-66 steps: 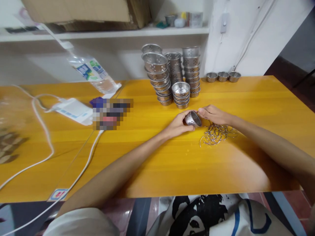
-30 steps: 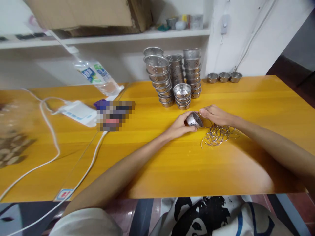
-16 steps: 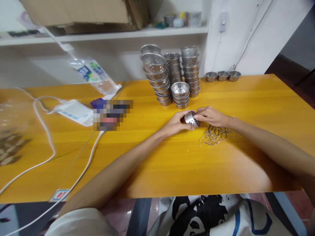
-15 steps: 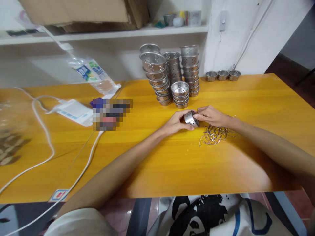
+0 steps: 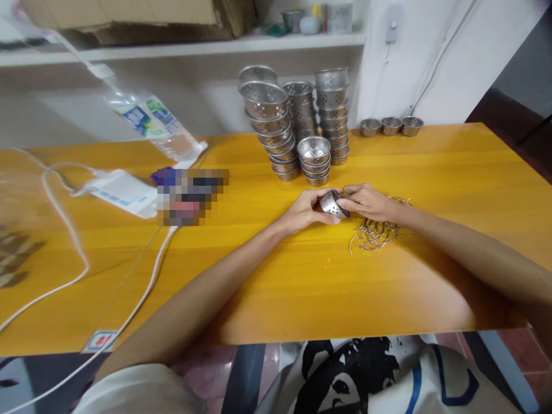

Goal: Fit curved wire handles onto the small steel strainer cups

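Note:
A small perforated metal cup (image 5: 331,204) is held tilted just above the yellow table (image 5: 302,287), between both hands. My left hand (image 5: 304,211) is curled round its left side. My right hand (image 5: 368,202) pinches its right rim with closed fingers. Just right of the cup, under my right wrist, lies a loose pile of thin wire rings (image 5: 379,233). Whether a ring is in my right fingers is hidden.
Stacks of the same perforated cups (image 5: 297,129) stand behind the hands, and three single cups (image 5: 391,126) sit at the back right. A tilted water bottle (image 5: 149,123), a white adapter with cables (image 5: 121,192) and a blurred packet lie to the left. A shelf runs along the wall.
The cup has been turned between my hands, its open mouth now facing more away. My right fingers have closed in on its rim. The view shifted slightly.

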Available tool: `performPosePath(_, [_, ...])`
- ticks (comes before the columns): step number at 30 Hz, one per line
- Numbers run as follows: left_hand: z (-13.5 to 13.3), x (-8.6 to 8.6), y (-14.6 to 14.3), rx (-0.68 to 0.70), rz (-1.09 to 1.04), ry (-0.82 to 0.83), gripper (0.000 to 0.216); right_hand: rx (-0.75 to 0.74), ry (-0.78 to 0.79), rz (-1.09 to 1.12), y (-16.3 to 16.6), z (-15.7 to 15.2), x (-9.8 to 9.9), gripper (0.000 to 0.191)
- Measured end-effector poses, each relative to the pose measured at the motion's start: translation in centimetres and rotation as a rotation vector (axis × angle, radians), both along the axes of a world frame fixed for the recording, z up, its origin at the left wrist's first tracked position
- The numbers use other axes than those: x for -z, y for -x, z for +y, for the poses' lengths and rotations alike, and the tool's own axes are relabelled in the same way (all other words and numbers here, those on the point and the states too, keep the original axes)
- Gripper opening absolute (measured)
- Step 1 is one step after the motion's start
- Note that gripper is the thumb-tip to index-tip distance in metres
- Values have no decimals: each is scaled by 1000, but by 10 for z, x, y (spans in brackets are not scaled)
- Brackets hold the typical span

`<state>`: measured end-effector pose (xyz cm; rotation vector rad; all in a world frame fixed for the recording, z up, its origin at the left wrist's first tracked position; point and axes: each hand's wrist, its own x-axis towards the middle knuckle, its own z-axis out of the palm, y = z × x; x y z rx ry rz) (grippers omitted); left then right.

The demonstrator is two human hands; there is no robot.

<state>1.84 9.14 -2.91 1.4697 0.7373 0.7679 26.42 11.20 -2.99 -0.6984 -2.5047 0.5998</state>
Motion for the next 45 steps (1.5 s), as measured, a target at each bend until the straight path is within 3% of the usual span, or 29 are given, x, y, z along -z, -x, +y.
performPosePath(16, [3, 6, 1, 40, -45, -45, 74, 15, -17, 79, 1, -2, 1, 79])
performPosePath(45, [5, 8, 4, 60, -42, -78, 70, -11, -40, 54, 3, -6, -1, 79])
